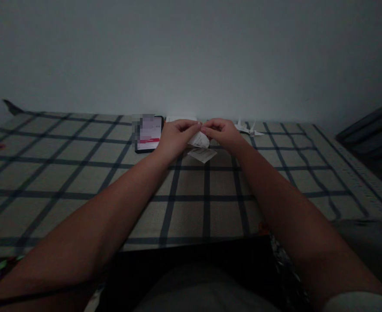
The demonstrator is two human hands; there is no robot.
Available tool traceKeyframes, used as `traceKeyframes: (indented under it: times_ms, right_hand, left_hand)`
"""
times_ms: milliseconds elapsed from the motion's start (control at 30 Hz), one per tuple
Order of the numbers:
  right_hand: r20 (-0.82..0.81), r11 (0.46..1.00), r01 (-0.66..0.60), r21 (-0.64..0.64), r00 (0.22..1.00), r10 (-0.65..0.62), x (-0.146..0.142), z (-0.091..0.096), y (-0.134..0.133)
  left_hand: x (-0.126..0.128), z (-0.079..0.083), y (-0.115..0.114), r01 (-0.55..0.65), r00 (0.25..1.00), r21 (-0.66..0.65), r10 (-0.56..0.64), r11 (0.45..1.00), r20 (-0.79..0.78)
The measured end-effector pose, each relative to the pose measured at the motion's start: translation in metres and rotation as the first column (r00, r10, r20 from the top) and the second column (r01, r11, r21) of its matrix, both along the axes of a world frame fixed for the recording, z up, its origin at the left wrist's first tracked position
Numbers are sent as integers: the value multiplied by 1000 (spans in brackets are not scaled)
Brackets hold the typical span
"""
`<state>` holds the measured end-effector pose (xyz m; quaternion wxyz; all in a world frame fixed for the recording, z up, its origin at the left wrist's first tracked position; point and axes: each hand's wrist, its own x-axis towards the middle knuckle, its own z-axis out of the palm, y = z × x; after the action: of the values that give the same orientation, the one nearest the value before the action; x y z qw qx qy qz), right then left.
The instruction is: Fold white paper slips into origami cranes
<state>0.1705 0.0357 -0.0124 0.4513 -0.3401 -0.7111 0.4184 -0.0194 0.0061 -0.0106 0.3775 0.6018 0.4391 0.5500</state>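
My left hand (175,136) and my right hand (223,131) meet above the checked cloth, thumbs and fingertips pinched together. Between them is a partly folded piece of white paper (200,140), curved on its lower side and bearing faint print. The fingers cover its upper edge. Just below it a flat, pale printed slip of paper (204,155) shows one pointed corner toward me; whether the two pieces are joined I cannot tell. To the right of my right hand stand folded white paper cranes (252,130), partly hidden by that hand.
A phone (150,138) with a lit screen lies left of my left hand. Something white and flat (182,118) shows behind that hand. The cloth with dark stripes (191,212) covers the table, which meets a plain wall (191,56). Dark fabric (373,134) is at the right.
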Motion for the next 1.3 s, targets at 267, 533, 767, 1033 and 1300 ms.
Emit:
traceKeyframes:
  times_ms: [267,533,767,1033,1300]
  right_hand:
    - [1,999,-19,30,1000,19,0,-2,2]
    - [-6,999,8,37,1000,-7,-2,-3,3]
    - [22,998,-17,60,1000,16,-3,0,0]
    - [56,997,-23,68,998,19,-4,2,-2]
    - [98,998,-44,47,994,40,-1,0,0]
  left_hand:
    - [1,-2,2,13,1000,11,-13,1000,21]
    - [-1,-2,1,2,1000,43,-1,999,-28]
    - [-2,-1,4,-15,998,56,18,998,-64]
    - [-1,-2,6,16,999,106,-11,994,-50]
    - [-3,-3,10,2,1000,124,2,992,-27]
